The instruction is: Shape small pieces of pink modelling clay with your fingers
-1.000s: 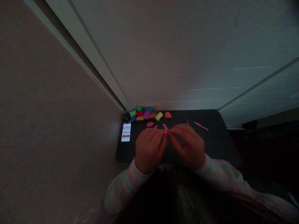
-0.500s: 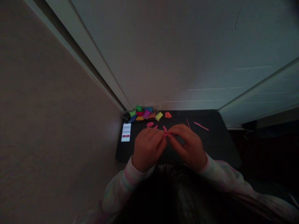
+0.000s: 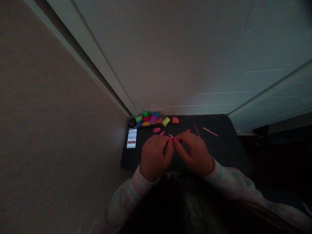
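Between my two hands is a small piece of pink modelling clay (image 3: 172, 138), pinched at both sides. My left hand (image 3: 156, 157) closes on its left side with thumb and fingers. On its right side, my right hand (image 3: 195, 154) pinches with thumb and forefinger. Just beyond the hands lie a flat pink clay piece (image 3: 156, 130) and a smaller pink clay bit (image 3: 162, 133). Another pink bit (image 3: 188, 130) shows behind my right hand. The fingers hide part of the held clay.
Colourful clay packets (image 3: 153, 119) are heaped at the dark table's (image 3: 226, 146) back left, near a yellow packet (image 3: 166, 122) and an orange clay lump (image 3: 175, 120). A lit phone (image 3: 131, 138) lies left. Two pink tools, a thin stick (image 3: 197, 130) and a flat blade (image 3: 210, 131), lie right.
My right hand has shifted slightly down and left, uncovering a pink bit behind it. Both hands stay on the clay, which now shows as a curved strip between the fingertips.
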### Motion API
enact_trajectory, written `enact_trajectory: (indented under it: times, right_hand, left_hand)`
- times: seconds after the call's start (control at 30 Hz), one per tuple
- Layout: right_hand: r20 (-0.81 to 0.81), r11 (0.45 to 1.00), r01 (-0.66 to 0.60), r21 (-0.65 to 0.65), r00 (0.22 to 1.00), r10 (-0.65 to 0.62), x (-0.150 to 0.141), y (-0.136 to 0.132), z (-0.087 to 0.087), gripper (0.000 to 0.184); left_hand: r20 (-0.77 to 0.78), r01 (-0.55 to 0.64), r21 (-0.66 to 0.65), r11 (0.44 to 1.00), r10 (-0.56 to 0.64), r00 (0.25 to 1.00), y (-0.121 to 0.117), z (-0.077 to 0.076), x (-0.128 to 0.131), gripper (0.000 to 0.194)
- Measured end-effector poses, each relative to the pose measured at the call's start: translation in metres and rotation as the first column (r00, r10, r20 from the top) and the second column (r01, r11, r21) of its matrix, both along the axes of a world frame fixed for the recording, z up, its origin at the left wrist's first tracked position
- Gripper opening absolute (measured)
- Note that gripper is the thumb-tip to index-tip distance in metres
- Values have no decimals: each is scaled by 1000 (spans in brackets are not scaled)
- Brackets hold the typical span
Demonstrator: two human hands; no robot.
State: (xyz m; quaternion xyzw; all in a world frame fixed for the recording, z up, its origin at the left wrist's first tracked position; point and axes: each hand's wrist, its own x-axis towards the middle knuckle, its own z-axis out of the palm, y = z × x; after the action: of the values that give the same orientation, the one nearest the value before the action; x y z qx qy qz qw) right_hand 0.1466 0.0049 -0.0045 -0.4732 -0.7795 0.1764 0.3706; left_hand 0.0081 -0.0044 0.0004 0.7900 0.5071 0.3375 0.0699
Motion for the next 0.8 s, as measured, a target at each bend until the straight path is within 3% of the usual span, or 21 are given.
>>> enact_trajectory:
  times: [0.2,0.33,0.43,0.57,0.7,0.8]
  right_hand:
    - [69,1000,25,7,997,-25,0,2,0,23]
    - [51,999,29,27,998,-30,1,2,0,23]
    - [6,1000,5,3,1000,-5,1,1,1,22]
    - [-44,997,-69,-31,997,68,2,0,5,22]
    - [-149,993,-105,-60,984,95,7,1,7,22]
    - [-223,986,-164,-17,962,157,12,2,7,13]
  left_hand:
    - [-174,17,78,997,-3,985,2,0,0,21]
    - [-160,30,60,998,-20,987,2,1,0,20]
    - [-11,19,-23,1000,-19,1000,1,2,0,17]
    - [200,-13,-250,968,65,978,0,4,2,16]
    - [400,103,-461,881,103,911,1,9,-2,20]
    - [608,279,-568,774,167,776,3,11,-7,24]
